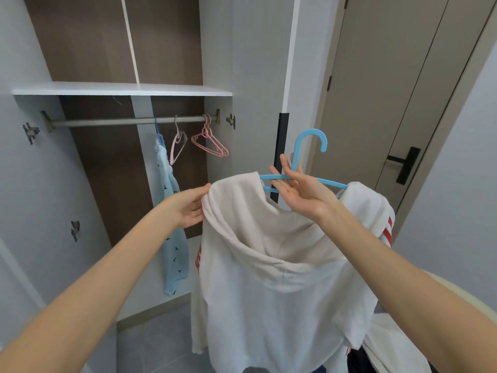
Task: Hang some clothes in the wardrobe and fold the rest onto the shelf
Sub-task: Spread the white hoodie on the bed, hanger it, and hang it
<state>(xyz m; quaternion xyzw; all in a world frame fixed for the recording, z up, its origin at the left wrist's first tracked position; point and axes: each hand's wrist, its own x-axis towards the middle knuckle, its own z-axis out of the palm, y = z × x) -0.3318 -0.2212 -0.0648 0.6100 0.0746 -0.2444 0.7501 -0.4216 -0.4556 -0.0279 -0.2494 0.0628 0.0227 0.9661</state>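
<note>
The white hoodie (255, 278) hangs on the blue hanger (309, 138), held up in front of the open wardrobe, to the right of its right edge. The left hand (189, 208) has its grip pinching the hoodie's shoulder. The right hand (301, 192) has its grip on the hanger just under the hook, with fingers almost straight.

I think the shoulder should first be pulled fully over the hanger's arm, so the cloth sits evenly. Then the hook can go onto the rail (107, 121), best in the free part left of the light blue garment (172, 238), away from the pink hangers (209, 141) at the right end.
</note>
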